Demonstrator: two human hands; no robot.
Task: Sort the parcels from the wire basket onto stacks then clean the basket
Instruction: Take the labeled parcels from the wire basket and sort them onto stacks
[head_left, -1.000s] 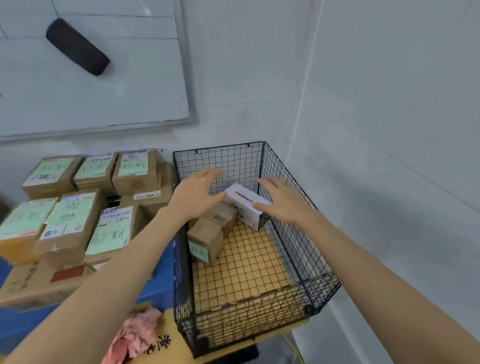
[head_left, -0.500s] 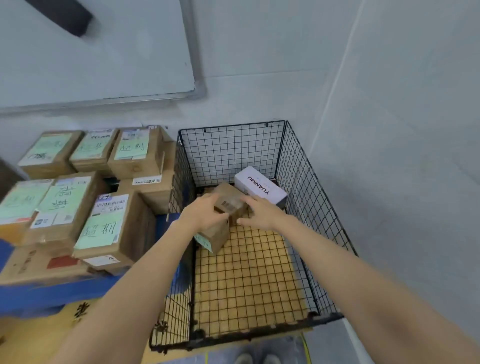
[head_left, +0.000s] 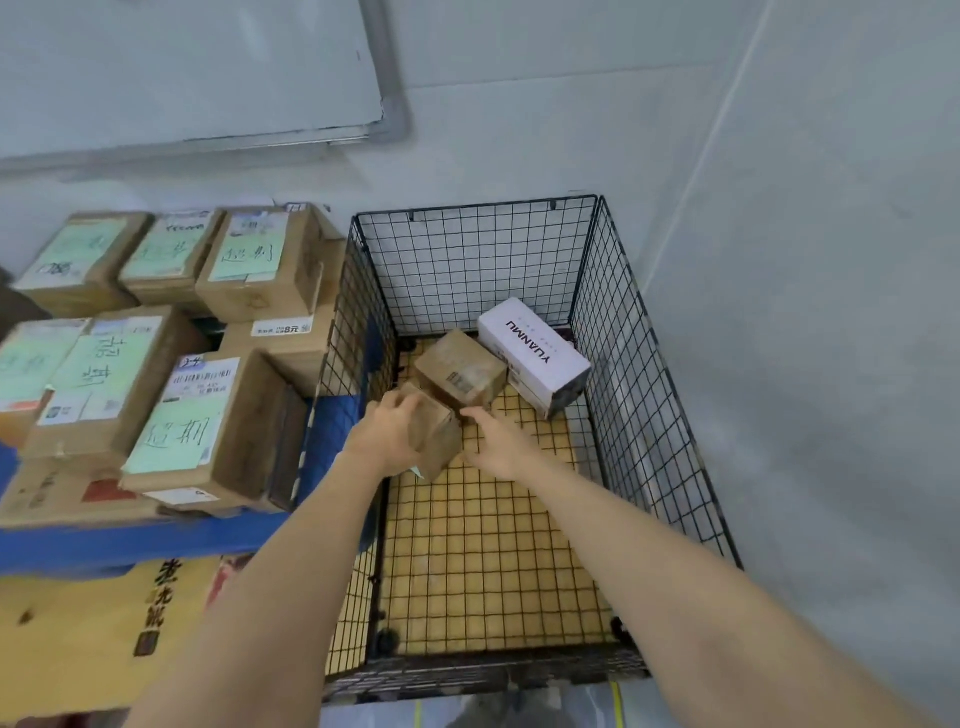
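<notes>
The left hand (head_left: 387, 436) grips a small brown cardboard box (head_left: 436, 439), with its fingers curled over the top and left side; the box is tilted, with one corner pointing down, and I cannot tell if it rests on the basket floor; the right hand (head_left: 498, 441) is spread, its straight fingers (head_left: 470, 415) reaching to the right side of the same box; I cannot tell if they touch it.

On the far left are stacks of brown cardboard parcels with green paper labels (head_left: 171, 415); they sit on a blue surface (head_left: 130, 540), right beside the basket's left wall; in front of the blue surface lies a flat yellow carton with dark writing (head_left: 78, 639); above the stacks a white board with a grey frame (head_left: 182, 67) hangs on the grey wall (head_left: 519, 104).

Next comes the black wire basket (head_left: 649, 415), open at the top; a yellow board (head_left: 483, 561) shows through its wire floor; both arms reach in over its near edge; the small box is close to the left wall, in the far half; just behind it sits a second brown cardboard box with a small printed label (head_left: 460, 374); to the right, in the far right corner, lies a long white box with black letters (head_left: 535, 353), tilted.

On the far right the grey wall runs close along the basket's right side.
</notes>
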